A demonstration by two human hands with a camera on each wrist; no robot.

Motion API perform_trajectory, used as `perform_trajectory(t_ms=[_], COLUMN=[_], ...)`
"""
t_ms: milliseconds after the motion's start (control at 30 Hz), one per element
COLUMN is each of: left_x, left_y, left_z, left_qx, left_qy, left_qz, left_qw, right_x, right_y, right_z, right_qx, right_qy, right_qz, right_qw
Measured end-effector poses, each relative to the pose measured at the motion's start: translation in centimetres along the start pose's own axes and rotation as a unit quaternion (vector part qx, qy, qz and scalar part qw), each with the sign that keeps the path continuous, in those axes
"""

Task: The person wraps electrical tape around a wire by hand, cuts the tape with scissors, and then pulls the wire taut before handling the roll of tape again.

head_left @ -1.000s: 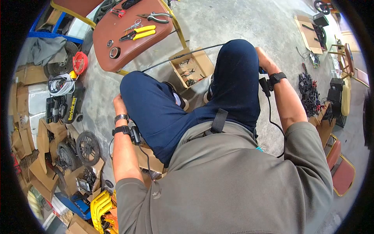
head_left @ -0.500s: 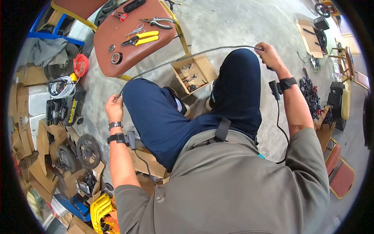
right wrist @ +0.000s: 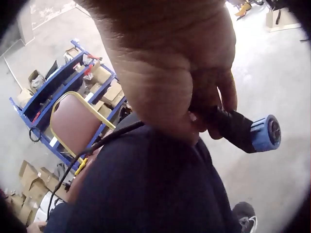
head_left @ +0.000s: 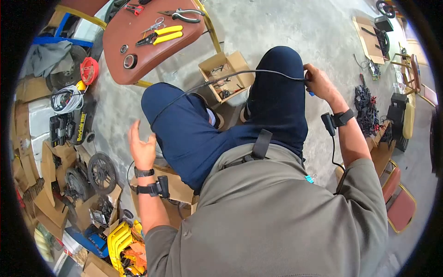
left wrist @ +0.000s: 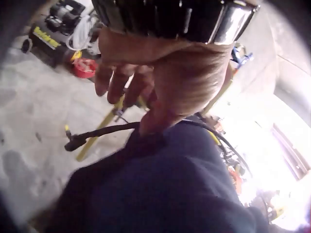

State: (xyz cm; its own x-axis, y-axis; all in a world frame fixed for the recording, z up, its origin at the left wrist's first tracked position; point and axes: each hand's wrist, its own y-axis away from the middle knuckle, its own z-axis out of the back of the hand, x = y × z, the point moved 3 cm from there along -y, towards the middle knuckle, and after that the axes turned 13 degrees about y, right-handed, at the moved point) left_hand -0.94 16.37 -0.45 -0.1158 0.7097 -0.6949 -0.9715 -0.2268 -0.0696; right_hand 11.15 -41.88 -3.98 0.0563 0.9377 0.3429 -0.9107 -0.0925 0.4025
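In the head view my right hand is beside the right knee, gripping one end of a black cable. Out of that hand, in the right wrist view, sticks a black connector with a blue ring. The cable bows across both legs and runs down over the left thigh. Beside the left knee my left hand has its fingers spread, holding nothing. The left wrist view shows the cable passing right by the left thumb, its free end carrying a small yellow tip.
Ahead on the left, a brown chair seat bears yellow-handled wire strippers, pliers, scissors and tape rolls. A cardboard box with small parts stands between the feet. Wheels and cartons crowd the left side.
My left hand has let go of the cable, drawn back toward the body and spread its fingers. The cable has sagged onto the left thigh. My right hand has come slightly nearer the body.
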Motion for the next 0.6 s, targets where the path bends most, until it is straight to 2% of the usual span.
perform_trajectory(t_ms=[67,133,200,267,367,467,567,600], left_x=[-6.2,-10.7,-13.2,-13.9,-13.3,-13.3,-13.6,-13.9], left_y=[-0.3,-1.1,-1.8,-1.8,-2.0,-2.1,-2.2,-2.3], left_z=[-0.3,-2.3,-5.0,-7.6,-9.8,-10.3,-10.5,-10.5], left_qx=[-0.059,-0.014,0.078,0.170,0.170,0.180,0.197,0.199], left_qy=[-0.024,0.048,0.061,0.084,0.135,0.185,0.187,0.175], left_qz=[-0.110,-0.204,-0.244,-0.231,-0.201,-0.162,-0.168,-0.184], left_qw=[0.992,0.978,0.965,0.954,0.955,0.952,0.948,0.946], right_x=[-0.5,-0.2,0.6,1.7,2.6,6.6,11.6,12.8], right_y=[0.0,0.1,0.1,0.5,1.6,3.7,4.8,4.4], right_z=[-0.8,-0.9,-0.7,0.0,0.6,2.3,1.9,0.5], right_qx=[-0.051,-0.063,-0.055,-0.031,-0.097,-0.151,-0.190,-0.170], right_qy=[0.044,0.064,0.077,0.082,0.099,0.168,0.084,0.070], right_qz=[0.045,0.045,0.036,0.007,0.074,0.142,0.246,0.279], right_qw=[0.997,0.995,0.995,0.996,0.988,0.964,0.947,0.943])
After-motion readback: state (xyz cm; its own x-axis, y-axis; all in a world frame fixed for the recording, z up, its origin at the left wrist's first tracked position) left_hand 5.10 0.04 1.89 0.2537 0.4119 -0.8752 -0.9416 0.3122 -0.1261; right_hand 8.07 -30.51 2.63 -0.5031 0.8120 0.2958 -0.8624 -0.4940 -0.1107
